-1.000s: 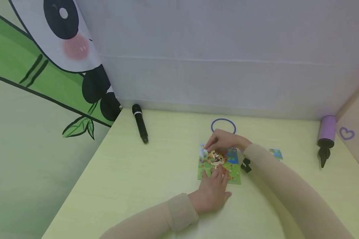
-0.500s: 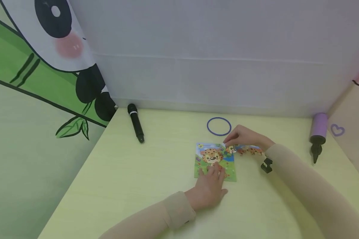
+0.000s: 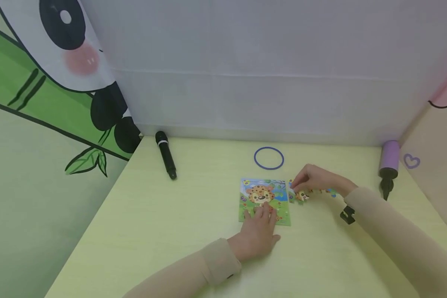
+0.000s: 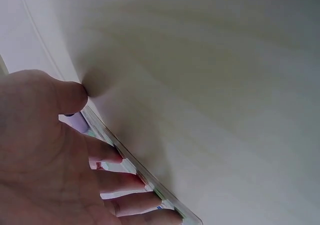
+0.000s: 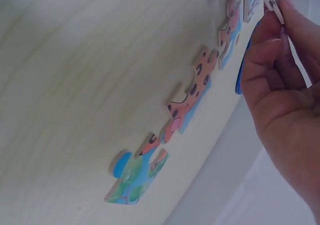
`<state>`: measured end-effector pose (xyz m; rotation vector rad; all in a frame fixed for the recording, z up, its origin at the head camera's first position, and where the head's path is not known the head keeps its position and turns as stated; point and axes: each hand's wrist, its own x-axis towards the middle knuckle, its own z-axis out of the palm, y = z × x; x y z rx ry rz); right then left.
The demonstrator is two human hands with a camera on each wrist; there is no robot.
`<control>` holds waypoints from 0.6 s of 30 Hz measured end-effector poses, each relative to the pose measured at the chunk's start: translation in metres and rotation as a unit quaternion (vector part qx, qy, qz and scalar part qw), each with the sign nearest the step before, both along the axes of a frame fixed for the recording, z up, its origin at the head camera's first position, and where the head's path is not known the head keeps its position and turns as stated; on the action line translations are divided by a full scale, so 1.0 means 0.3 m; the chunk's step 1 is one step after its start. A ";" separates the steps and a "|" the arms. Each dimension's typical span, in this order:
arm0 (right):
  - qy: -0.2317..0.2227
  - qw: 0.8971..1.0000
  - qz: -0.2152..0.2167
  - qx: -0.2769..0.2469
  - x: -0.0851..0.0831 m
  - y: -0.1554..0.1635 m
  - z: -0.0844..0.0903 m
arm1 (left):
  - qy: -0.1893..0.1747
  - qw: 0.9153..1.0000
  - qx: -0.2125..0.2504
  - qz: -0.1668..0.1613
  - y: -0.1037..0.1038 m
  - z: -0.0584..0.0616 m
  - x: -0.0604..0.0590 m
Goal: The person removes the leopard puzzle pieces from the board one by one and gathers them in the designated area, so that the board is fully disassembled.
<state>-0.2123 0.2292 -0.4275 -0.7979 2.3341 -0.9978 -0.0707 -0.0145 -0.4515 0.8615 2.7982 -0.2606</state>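
Note:
A square leopard picture board [image 3: 260, 186] lies on the table. My left hand [image 3: 256, 239] rests on its lower part with the fingers spread. In the left wrist view the fingertips [image 4: 150, 202] lie over the board's edge. Just right of the board, my right hand [image 3: 320, 179] pinches a jigsaw piece [image 3: 302, 195] between thumb and fingers. The right wrist view shows that piece [image 5: 271, 4] tilted in the fingers. A row of loose jigsaw pieces [image 5: 195, 87] lies on the table by this hand, partly hidden by it in the head view.
A black microphone [image 3: 166, 155] lies at the back left. Behind the board is a blue ring [image 3: 269, 158]. A purple pump [image 3: 389, 159] with a black nozzle lies at the far right. A grey-white wall covering [image 3: 246, 107] rises behind the table.
My right hand has moved from the top of the board to its right, carrying the jigsaw piece. My left hand has stayed on the board. The head view has shifted slightly.

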 end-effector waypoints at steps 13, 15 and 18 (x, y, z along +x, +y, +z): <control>0.021 1.000 0.008 -0.018 0.028 0.014 -0.047 | 0.009 1.000 -0.010 -0.007 -0.003 -0.001 0.000; 0.024 1.000 0.004 -0.012 0.026 0.014 -0.060 | 0.010 1.000 -0.013 -0.007 -0.003 -0.002 -0.001; 0.036 0.999 0.004 -0.002 0.026 0.011 -0.074 | 0.011 1.000 -0.015 -0.006 -0.003 -0.004 -0.001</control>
